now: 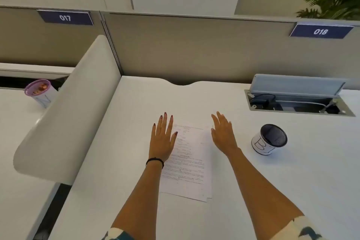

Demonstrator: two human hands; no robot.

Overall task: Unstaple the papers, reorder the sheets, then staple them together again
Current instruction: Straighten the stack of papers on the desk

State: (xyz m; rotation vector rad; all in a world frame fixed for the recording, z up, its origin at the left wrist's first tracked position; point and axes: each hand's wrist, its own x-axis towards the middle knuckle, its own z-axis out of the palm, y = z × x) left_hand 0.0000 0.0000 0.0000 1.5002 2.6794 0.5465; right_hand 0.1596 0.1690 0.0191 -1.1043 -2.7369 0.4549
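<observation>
A thin stack of printed white papers (190,163) lies flat on the white desk (243,191) in front of me, its lower right corners slightly fanned. My left hand (163,138) rests flat with fingers spread on the stack's upper left part. My right hand (224,134) hovers open, fingers apart, just past the stack's upper right edge. Neither hand holds anything. I see no stapler or staple remover in view, and any staple is too small to make out.
A white cup with a dark lid (269,139) stands to the right of my right hand. Behind it an open cable tray (298,101) is set in the desk. A curved white divider (68,111) borders the left; a purple-rimmed cup (39,91) sits beyond it.
</observation>
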